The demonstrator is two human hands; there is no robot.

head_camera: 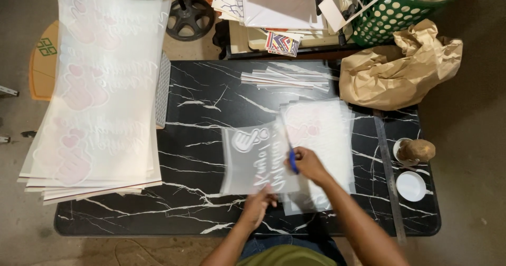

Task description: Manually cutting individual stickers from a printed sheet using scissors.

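The tabletop (200, 95) is showing black with white marble veining, the film sheet (253, 158) is looking translucent with white print, the scissors (292, 161) are showing blue handles, the basket (392, 16) is gleaming green, and the crumpled paper (398, 71) is lying brown.

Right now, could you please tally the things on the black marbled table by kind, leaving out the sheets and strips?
Crumpled brown paper bag: 1
Long grey metal ruler: 1
Blue-handled scissors in the right hand: 1
Small round white containers: 2
Total: 5
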